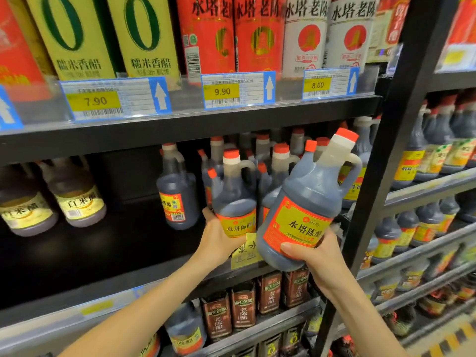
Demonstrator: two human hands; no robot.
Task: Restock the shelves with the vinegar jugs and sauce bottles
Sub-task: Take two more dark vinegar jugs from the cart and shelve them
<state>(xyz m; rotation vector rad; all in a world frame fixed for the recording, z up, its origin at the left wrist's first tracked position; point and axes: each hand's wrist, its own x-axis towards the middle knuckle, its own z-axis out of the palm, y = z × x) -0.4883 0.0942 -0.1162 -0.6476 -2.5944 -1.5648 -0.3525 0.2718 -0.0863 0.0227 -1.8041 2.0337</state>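
Right hand (316, 256) holds 1 tilted vinegar jug (306, 202) — left hand (219, 235) grips 1 upright jug (234, 199) on the shelf (103, 253).

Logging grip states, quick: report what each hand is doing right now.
Left hand: grips the upright vinegar jug.
Right hand: holds the tilted vinegar jug from below.
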